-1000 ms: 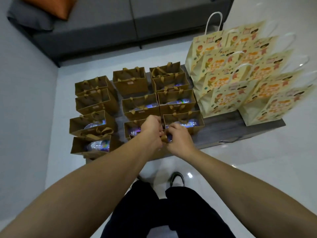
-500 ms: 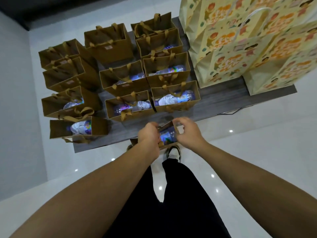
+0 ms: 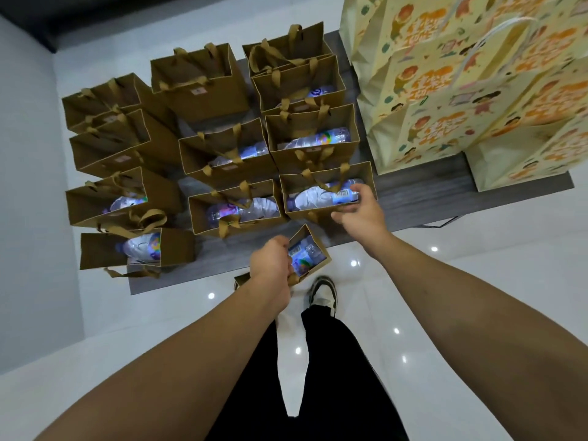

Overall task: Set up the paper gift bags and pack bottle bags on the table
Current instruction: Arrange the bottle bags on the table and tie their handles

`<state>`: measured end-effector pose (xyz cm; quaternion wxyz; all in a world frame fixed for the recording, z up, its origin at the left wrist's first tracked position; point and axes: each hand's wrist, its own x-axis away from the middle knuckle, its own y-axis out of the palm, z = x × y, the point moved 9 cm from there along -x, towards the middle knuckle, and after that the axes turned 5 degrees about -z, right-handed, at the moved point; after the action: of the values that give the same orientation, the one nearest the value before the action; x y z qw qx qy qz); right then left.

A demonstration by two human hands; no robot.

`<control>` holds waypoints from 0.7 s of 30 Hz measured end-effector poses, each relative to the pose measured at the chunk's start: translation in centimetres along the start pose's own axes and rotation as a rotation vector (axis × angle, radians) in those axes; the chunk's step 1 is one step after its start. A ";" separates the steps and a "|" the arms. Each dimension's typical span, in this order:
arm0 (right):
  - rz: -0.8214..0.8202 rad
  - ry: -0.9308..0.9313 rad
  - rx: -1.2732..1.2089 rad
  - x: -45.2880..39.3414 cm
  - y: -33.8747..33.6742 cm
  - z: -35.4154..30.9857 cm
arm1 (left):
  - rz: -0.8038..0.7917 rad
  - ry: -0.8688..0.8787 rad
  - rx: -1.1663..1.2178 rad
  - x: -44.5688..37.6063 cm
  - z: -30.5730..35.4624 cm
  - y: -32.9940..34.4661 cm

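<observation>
Several brown paper bags [image 3: 222, 154] with ribbon handles stand in rows on the dark table [image 3: 423, 198]; many hold a plastic bottle lying inside. My left hand [image 3: 273, 265] grips one small brown bag [image 3: 313, 246] with a bottle in it, held at the table's near edge. My right hand [image 3: 359, 211] reaches over the front right brown bag [image 3: 327, 192], fingers loosely spread at its near rim and at the bottle [image 3: 321, 197] inside. Large cream printed gift bags [image 3: 445, 90] stand at the right.
Glossy white floor lies all around the table. My black trousers and a shoe [image 3: 323, 292] are below the near edge. A grey wall runs along the left. A dark sofa base [image 3: 159, 14] shows at the top.
My right hand let go of the small bag and moved up and right to the front right bag. My left hand keeps hold of the small bag. The camera tilted further down.
</observation>
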<state>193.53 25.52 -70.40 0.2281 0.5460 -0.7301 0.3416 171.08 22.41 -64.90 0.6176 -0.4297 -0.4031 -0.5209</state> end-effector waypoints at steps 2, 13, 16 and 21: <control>0.009 -0.007 -0.065 -0.3 0.3 -0.9 | -0.009 -0.007 -0.005 -0.2 0.1 0.2; 0.330 0.137 -0.033 -1.8 -0.3 -2.0 | 0.032 -0.044 -0.048 -2.3 0.2 -0.3; 0.335 0.132 0.159 -1.7 -0.1 -2.0 | 0.031 -0.047 -0.029 -3.1 0.1 -0.3; 0.391 0.083 0.419 -0.2 -0.9 -2.1 | 0.045 -0.061 -0.037 -3.2 0.1 -0.5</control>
<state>194.39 27.07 -68.93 0.0697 0.4159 -0.7250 0.5446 170.14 23.39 -67.85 0.6087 -0.4658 -0.4023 -0.5007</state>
